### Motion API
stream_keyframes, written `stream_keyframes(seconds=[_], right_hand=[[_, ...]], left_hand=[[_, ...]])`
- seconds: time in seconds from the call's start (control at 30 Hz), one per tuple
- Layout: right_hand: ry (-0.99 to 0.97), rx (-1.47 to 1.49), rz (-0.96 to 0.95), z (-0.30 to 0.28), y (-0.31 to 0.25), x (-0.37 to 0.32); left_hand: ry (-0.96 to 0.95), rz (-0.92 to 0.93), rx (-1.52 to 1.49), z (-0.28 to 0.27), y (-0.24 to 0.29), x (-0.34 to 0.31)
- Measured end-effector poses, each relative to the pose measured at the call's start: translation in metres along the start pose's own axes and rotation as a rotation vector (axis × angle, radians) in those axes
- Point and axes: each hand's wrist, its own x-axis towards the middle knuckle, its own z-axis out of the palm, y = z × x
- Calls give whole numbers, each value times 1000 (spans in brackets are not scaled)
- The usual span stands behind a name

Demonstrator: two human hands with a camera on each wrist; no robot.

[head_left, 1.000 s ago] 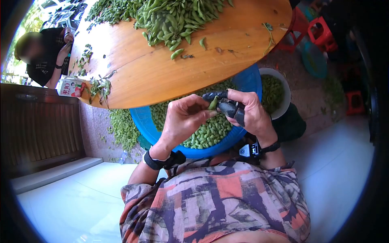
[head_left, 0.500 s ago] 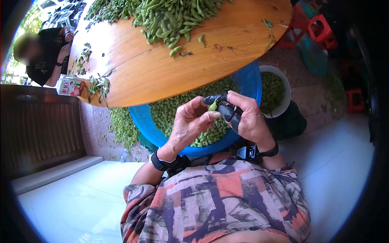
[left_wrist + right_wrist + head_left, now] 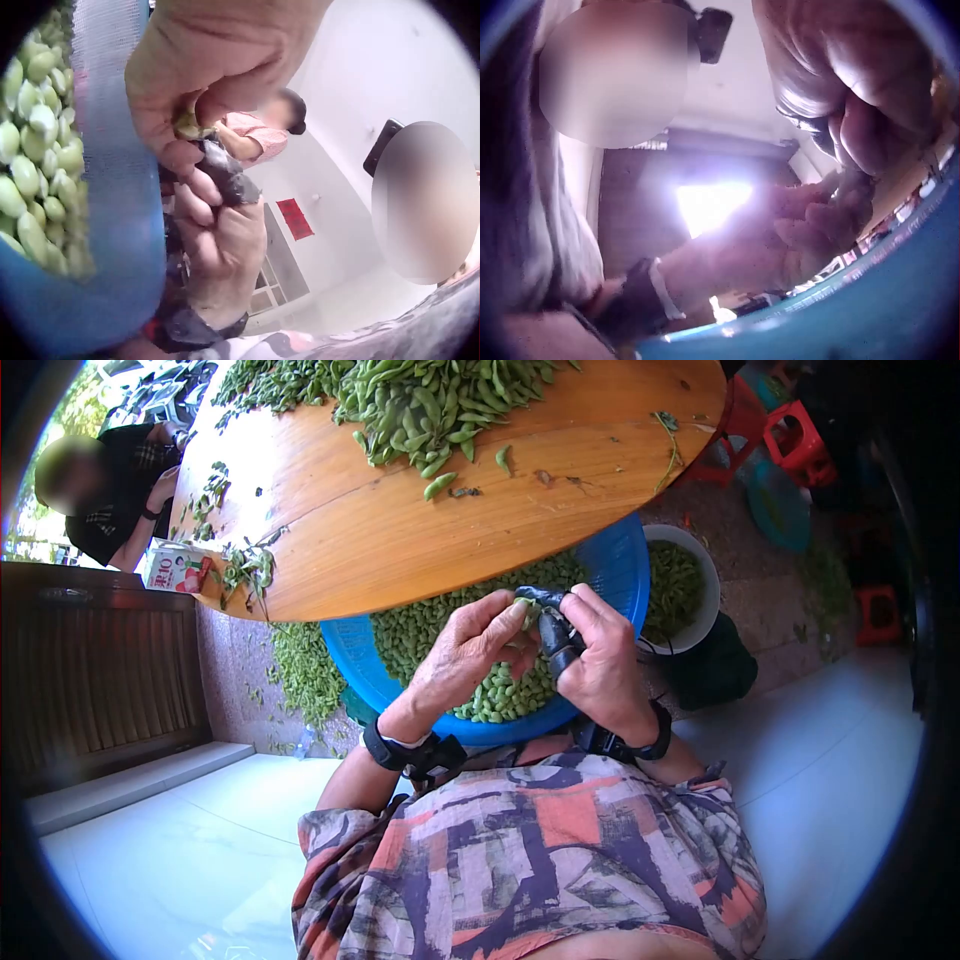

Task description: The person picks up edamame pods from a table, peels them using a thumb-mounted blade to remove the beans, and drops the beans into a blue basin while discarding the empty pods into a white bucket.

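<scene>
While pinching the green pod (image 3: pixel 187 129) in curled fingers of left hand (image 3: pixel 466 654) and right hand (image 3: pixel 603 665) over the blue basin (image 3: pixel 346 656), best squeeze gently, aiming at the shelled beans (image 3: pixel 500 698) toward six o'clock.

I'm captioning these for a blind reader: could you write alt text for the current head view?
A person's left grip and right grip, the right with black-wrapped fingers, hold a small, partly hidden green pod over a blue basin of shelled beans. Beyond the basin, a wooden table bears a heap of green pods.
</scene>
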Motion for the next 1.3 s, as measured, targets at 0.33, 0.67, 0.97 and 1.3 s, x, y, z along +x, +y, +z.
stream_keyframes(seconds=[0.33, 0.67, 0.97, 1.3], right_hand=[[31, -35, -39, 2, 6, 1], [16, -54, -69, -4, 6, -4], [48, 176, 128, -28, 12, 2], [320, -628, 399, -131, 41, -20]], left_hand=[[-24, 226, 208, -2, -21, 6], [75, 100, 62, 16, -18, 9], [-42, 75, -70, 18, -11, 4], [302, 825, 1489, -8, 102, 55]])
